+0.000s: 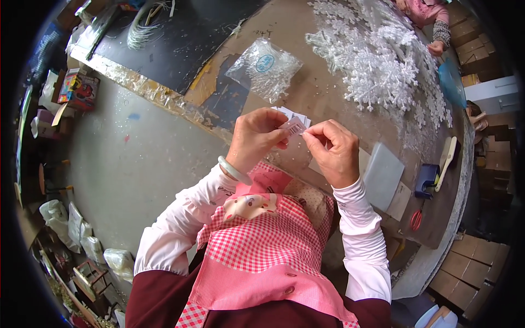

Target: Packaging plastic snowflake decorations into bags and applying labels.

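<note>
My left hand (257, 133) pinches a small white tag (296, 127) with a barcode-like print between thumb and fingers. Several more white tags (299, 116) show just behind it; whether the hand holds them or they lie on the table, I cannot tell. Thumb and forefinger of my right hand (334, 148) are pressed together at the tag's right edge. What sits between those fingertips is too small to make out. Just beyond the hands lies a clear plastic bag (268, 68) of thin white strings with a blue round label.
A heap of white glittery snowflake ornaments (377, 71) covers the table's far right. Near the right edge are a stack of clear sleeves (384, 169), a blue tape dispenser (426, 181) and red-handled scissors (416, 220). Another person's hand (436, 48) is beside the heap.
</note>
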A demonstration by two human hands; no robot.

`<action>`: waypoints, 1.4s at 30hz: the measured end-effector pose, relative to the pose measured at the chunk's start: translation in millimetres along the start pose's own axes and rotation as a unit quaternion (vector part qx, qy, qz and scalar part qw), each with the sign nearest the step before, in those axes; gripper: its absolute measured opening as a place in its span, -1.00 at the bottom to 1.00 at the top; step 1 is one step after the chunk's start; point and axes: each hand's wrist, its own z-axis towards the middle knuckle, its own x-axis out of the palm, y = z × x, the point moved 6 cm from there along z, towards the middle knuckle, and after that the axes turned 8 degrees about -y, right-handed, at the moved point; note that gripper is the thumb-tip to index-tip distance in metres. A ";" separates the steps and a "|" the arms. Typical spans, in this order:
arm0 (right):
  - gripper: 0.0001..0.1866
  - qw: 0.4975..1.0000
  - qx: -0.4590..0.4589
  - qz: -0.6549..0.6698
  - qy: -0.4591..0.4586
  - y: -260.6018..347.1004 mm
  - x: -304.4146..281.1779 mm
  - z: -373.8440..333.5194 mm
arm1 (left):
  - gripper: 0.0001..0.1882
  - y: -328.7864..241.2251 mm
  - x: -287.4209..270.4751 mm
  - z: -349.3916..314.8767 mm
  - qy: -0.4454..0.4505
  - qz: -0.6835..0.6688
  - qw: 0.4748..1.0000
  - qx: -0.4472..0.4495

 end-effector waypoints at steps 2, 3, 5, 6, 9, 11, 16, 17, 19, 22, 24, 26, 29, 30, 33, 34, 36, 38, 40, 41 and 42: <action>-0.93 1.000 -0.011 -0.006 -0.014 -1.5 -4.3 -4.5 | -0.85 5.1 6.5 -2.2 0.016 0.020 1.000 0.009; -0.93 1.000 -0.009 -0.008 -0.019 -2.2 -8.4 -6.7 | -0.86 5.6 11.2 -4.3 0.029 0.039 0.999 0.019; -0.91 0.999 -0.027 -0.040 -0.012 -2.4 -12.8 -10.4 | -0.85 6.4 22.3 -8.6 0.033 0.044 0.998 0.016; -0.91 0.999 -0.025 -0.040 -0.015 -4.7 -14.1 -12.1 | -0.85 7.7 27.1 -10.5 0.031 0.049 0.998 0.012; -0.90 0.997 -0.039 -0.068 -0.028 -7.2 -19.5 -17.2 | -0.81 12.9 37.2 -15.1 0.004 0.116 0.993 0.035; -0.89 0.995 -0.037 -0.086 -0.026 -7.9 -23.1 -20.1 | -0.78 15.7 41.8 -13.2 0.010 0.171 0.980 0.104; -0.88 0.991 -0.041 -0.119 -0.039 -13.0 -28.7 -27.4 | -0.73 0.9 61.3 -24.0 0.014 0.293 0.918 0.267; -0.87 0.993 -0.035 -0.109 -0.041 -14.9 -29.4 -29.4 | -0.72 -0.8 66.9 -27.3 0.023 0.312 0.900 0.303; -0.88 0.993 -0.030 -0.106 -0.042 -20.6 -31.4 -33.0 | -0.71 -4.1 73.9 -31.8 0.036 0.329 0.880 0.340; -0.93 0.998 0.025 -0.035 -0.055 -32.4 -38.0 -39.2 | -0.71 -2.9 79.7 -28.6 0.098 0.351 0.880 0.303; -0.96 0.993 0.077 0.070 -0.054 -45.9 -42.4 -46.2 | -0.73 18.0 72.7 -16.3 0.153 0.195 0.966 0.070; -0.95 0.988 0.113 0.091 -0.061 -52.3 -46.6 -54.8 | -0.76 14.3 76.8 -17.1 0.175 0.199 0.963 0.043; -0.94 0.979 0.154 0.111 -0.073 -62.1 -52.6 -64.3 | -0.81 17.1 84.7 -16.2 0.192 0.198 0.961 -0.020; -0.93 0.979 0.154 0.106 -0.082 -61.6 -55.4 -65.9 | -0.83 20.0 87.9 -15.3 0.202 0.210 0.957 -0.001; -0.92 0.979 0.145 0.097 -0.106 -63.3 -64.1 -71.2 | -0.87 17.7 102.0 -15.6 0.221 0.244 0.943 0.055; -0.93 0.977 0.156 0.088 -0.113 -65.4 -67.3 -73.7 | -0.88 14.7 107.9 -15.9 0.228 0.264 0.933 0.090; -0.95 0.975 0.168 0.078 -0.123 -68.2 -73.7 -75.9 | -0.87 10.0 117.7 -13.7 0.220 0.298 0.916 0.156; -0.94 0.988 0.103 0.039 -0.107 -60.7 -79.0 -73.9 | -0.86 4.5 127.1 -11.8 0.209 0.329 0.894 0.222; -0.94 0.987 0.099 0.030 -0.120 -66.8 -86.3 -77.9 | -0.82 10.3 141.8 -12.1 0.297 0.319 0.884 0.166; -0.93 0.987 0.094 0.021 -0.129 -69.5 -90.3 -80.2 | -0.82 5.9 147.8 -8.4 0.299 0.320 0.883 0.167; -0.94 0.982 0.125 0.038 -0.136 -74.1 -94.7 -84.3 | -0.83 6.9 152.7 -0.5 0.299 0.324 0.893 0.095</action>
